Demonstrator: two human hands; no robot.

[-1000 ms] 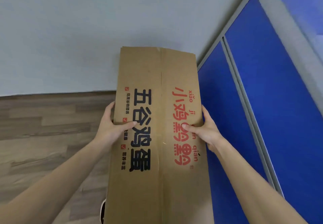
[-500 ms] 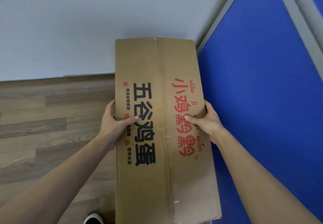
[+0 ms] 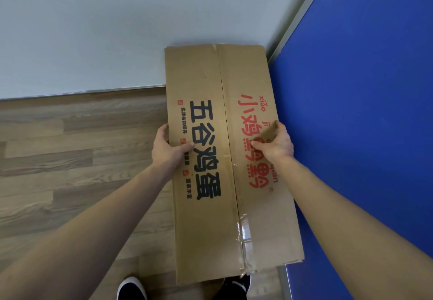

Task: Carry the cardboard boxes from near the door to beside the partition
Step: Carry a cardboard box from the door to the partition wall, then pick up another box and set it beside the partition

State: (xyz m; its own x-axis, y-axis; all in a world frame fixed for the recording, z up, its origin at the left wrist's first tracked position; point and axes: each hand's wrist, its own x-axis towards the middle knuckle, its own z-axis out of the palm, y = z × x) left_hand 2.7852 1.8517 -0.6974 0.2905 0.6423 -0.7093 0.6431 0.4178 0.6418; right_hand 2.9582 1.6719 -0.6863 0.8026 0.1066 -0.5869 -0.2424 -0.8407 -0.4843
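Observation:
A flattened brown cardboard box (image 3: 230,217) with black and red print fills the middle of the head view, held lengthwise in front of me. My left hand (image 3: 167,146) grips its left edge, thumb on top. On the right edge, my right hand (image 3: 276,143) holds it, fingers curled over the face. The box's far end is close to the pale wall (image 3: 117,30) and its right edge runs along the blue partition (image 3: 363,112). Clear tape shines near its near end.
Wood-pattern floor (image 3: 70,159) spreads to the left. The partition's grey frame (image 3: 297,16) meets the wall at the corner. My two dark shoes (image 3: 131,288) show below the box's near edge.
The box has come lower and further toward the corner, its whole near end now in view. My right hand's fingers have curled more. My shoes have come into view.

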